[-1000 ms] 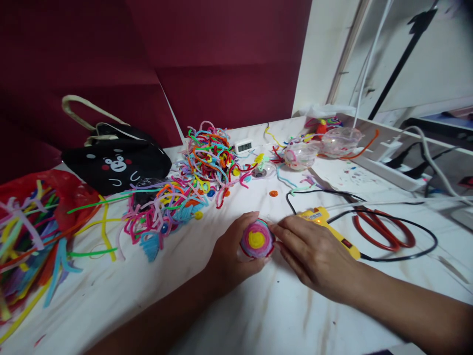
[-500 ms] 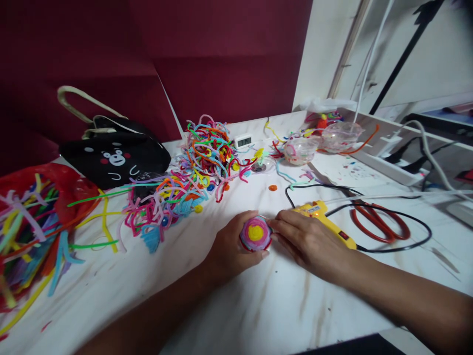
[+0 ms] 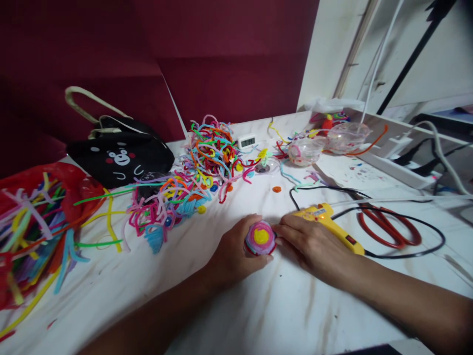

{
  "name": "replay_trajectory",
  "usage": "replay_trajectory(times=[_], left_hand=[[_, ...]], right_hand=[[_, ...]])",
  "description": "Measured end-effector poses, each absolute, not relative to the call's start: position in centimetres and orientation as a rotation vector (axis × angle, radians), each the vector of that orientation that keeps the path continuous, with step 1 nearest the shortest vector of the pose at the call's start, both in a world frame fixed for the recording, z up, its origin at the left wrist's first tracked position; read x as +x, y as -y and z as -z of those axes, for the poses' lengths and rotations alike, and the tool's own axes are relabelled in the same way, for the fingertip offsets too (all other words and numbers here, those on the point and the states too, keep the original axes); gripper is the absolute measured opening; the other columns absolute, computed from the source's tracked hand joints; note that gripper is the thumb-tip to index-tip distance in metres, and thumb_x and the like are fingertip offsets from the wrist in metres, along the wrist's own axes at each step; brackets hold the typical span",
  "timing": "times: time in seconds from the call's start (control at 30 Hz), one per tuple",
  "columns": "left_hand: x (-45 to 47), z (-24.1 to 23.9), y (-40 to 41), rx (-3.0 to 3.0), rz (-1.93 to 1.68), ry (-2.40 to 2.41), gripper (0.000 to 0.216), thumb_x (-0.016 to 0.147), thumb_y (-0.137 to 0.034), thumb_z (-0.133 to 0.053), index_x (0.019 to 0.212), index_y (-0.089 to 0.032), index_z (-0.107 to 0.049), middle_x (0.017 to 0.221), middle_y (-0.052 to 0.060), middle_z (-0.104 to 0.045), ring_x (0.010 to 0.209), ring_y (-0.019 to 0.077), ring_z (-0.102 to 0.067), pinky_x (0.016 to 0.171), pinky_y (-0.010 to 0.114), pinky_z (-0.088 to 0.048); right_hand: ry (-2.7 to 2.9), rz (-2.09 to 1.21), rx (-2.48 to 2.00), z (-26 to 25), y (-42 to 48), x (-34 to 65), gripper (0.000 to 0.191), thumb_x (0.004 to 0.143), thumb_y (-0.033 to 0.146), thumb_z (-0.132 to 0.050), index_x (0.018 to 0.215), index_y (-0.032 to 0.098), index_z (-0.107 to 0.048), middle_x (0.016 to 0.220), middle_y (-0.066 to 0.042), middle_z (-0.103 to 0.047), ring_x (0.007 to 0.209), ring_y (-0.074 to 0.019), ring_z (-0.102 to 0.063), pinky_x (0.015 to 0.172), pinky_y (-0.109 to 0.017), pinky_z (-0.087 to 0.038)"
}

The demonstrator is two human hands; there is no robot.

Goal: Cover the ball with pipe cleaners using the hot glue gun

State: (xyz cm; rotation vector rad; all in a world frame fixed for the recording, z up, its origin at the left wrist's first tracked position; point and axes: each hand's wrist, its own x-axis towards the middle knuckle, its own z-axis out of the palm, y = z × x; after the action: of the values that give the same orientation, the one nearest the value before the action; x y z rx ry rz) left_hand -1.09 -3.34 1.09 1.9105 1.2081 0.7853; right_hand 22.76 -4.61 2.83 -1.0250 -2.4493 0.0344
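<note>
My left hand [image 3: 232, 251] is wrapped around a small round coil of pipe cleaners [image 3: 260, 238], pink and purple rings with a yellow centre, held just above the white table [image 3: 258, 305]. My right hand [image 3: 314, 244] presses its fingertips against the coil's right edge. A yellow glue gun [image 3: 330, 224] lies just behind my right hand, its black cord [image 3: 406, 254] looping to the right.
A tangled heap of coloured pipe cleaners [image 3: 195, 172] lies at the centre left. A red bag of more pipe cleaners [image 3: 33, 222] sits at the far left, a black bear-face bag [image 3: 120, 155] behind it. Red scissors [image 3: 388, 229], clear bowls [image 3: 305, 150] and a small digital clock [image 3: 247, 142] stand on the right and at the back.
Both hands have stayed on the coil, turning it slightly. The view has shifted a little; nothing else on the table has moved.
</note>
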Motion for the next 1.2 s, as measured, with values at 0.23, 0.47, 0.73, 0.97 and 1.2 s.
replay_trajectory(times=[0.23, 0.47, 0.73, 0.97, 1.2], left_hand=[[-0.9, -1.1, 3.3, 1.885, -0.723, -1.205, 0.075, 0.068, -0.034, -0.088, 0.139, -0.021, -0.067, 0.15, 0.015, -0.076, 0.141, 0.0386, -0.071, 0.126, 0.055, -0.056], [-1.0, -1.2, 3.5, 1.898, -0.711, -1.168, 0.072, 0.072, -0.03, -0.086, 0.141, -0.025, -0.067, 0.155, 0.013, -0.073, 0.148, 0.0389, -0.067, 0.13, 0.057, -0.052], [-1.2, -1.1, 3.5, 1.926, -0.687, -1.15, 0.079, 0.074, -0.032, -0.086, 0.15, -0.023, -0.063, 0.166, 0.017, -0.066, 0.16, 0.0411, -0.056, 0.137, 0.061, -0.042], [-1.1, -1.0, 3.6, 1.928, -0.689, -1.155, 0.078, 0.072, -0.032, -0.086, 0.147, -0.026, -0.065, 0.165, 0.016, -0.066, 0.159, 0.0413, -0.057, 0.138, 0.061, -0.042], [-1.3, -0.8, 3.5, 1.928, -0.629, -1.199, 0.086, 0.075, -0.037, -0.084, 0.155, -0.021, -0.058, 0.168, 0.021, -0.062, 0.157, 0.0417, -0.059, 0.135, 0.061, -0.044]], right_hand=[[2.45, -0.158, -1.088, -3.1, 4.8, 22.3, 0.024, 0.103, 0.004, -0.058, 0.095, 0.018, -0.075, 0.089, -0.008, -0.077, 0.073, -0.0206, -0.077, 0.065, -0.03, -0.057], [2.417, -0.216, -1.148, -3.2, 5.0, 22.0, 0.025, 0.096, -0.001, -0.061, 0.099, 0.018, -0.077, 0.088, -0.008, -0.078, 0.074, -0.0231, -0.079, 0.065, -0.031, -0.06], [2.365, -0.212, -1.139, -2.3, 5.2, 21.7, 0.024, 0.095, -0.001, -0.06, 0.098, 0.018, -0.073, 0.089, -0.009, -0.079, 0.074, -0.0239, -0.078, 0.065, -0.031, -0.059], [2.326, -0.263, -1.135, -1.5, 5.3, 21.3, 0.026, 0.094, 0.0, -0.057, 0.104, 0.018, -0.073, 0.092, -0.01, -0.08, 0.077, -0.0251, -0.079, 0.066, -0.033, -0.059], [2.36, -0.239, -1.173, -1.6, 5.3, 21.2, 0.027, 0.094, -0.003, -0.058, 0.106, 0.016, -0.074, 0.095, -0.011, -0.08, 0.079, -0.0241, -0.079, 0.067, -0.031, -0.059]])
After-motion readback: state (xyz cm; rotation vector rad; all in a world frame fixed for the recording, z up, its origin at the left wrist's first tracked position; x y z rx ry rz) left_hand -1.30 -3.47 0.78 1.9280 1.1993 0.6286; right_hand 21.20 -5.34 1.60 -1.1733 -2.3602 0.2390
